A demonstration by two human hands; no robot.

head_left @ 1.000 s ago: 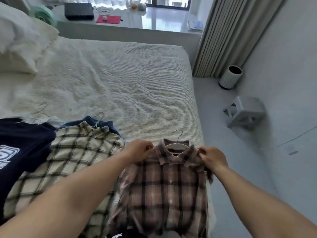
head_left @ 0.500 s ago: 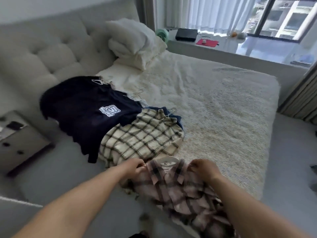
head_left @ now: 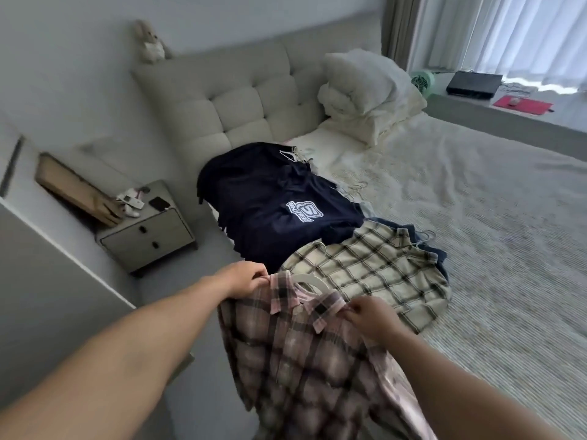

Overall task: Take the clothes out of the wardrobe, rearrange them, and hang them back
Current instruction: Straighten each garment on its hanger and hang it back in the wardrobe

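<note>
At the left of the frame a grey nightstand (head_left: 149, 227) stands beside the bed, with a dark phone (head_left: 159, 203) and some small things lying on its top. A leaning brown board (head_left: 74, 188) rests just left of it. Above, in the upper left, a soft toy (head_left: 151, 42) sits on top of the padded headboard (head_left: 241, 100).

In the lower middle the left hand (head_left: 244, 279) has its grip pinched shut on the left shoulder of the pink plaid shirt (head_left: 305, 360), at the collar. The shirt hangs on a white hanger (head_left: 309, 282), whose top shows between the collar points, and its body drops down toward the bottom edge of the frame. The right hand (head_left: 371, 319) grips the shirt's right shoulder, fingers closed on the cloth.

Behind the hands, on the bed (head_left: 476, 217), a navy T-shirt (head_left: 273, 204) with a white logo lies nearest the headboard. A cream checked shirt (head_left: 371, 271) overlaps its lower edge, with darker blue cloth under it. Thin wire hangers stick out at their collars.

At the upper right, white pillows (head_left: 365, 90) are piled by the headboard. Further right a green fan (head_left: 421, 82), a black box (head_left: 475, 84) and a red mat (head_left: 522, 105) sit on the window ledge.
</note>
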